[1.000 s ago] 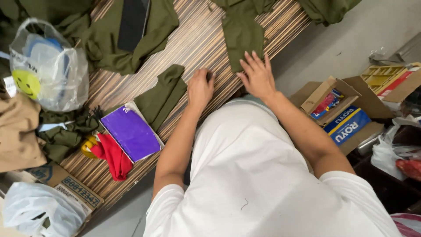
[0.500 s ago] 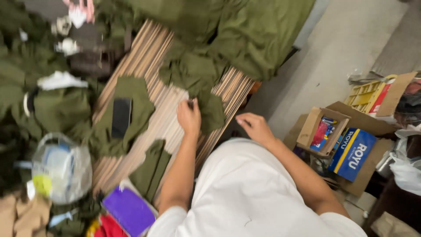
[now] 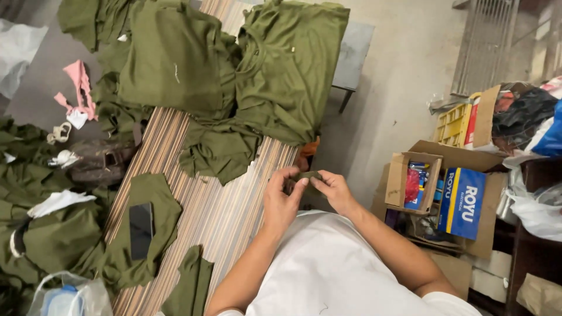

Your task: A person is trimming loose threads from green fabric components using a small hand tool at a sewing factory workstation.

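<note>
bare striped tabletop (image 3: 234,216) nr hands, olive garments (image 3: 234,93) block beyond

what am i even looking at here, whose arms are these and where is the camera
There is no machine here. The camera sits on a person's head and looks down, so the white shirt at the bottom is their own chest, and the two bare arms reaching forward are theirs.

The left hand and right hand meet at the edge of a striped table. Between them they pinch a small olive-green piece of fabric.

On the table lie several olive-green garments, piled at the far end, and smaller green pieces nearer by. A dark phone rests on one of them. More green cloth lies to the left of the table.

To the right, on the floor, stand open cardboard boxes with a blue box inside.
</note>
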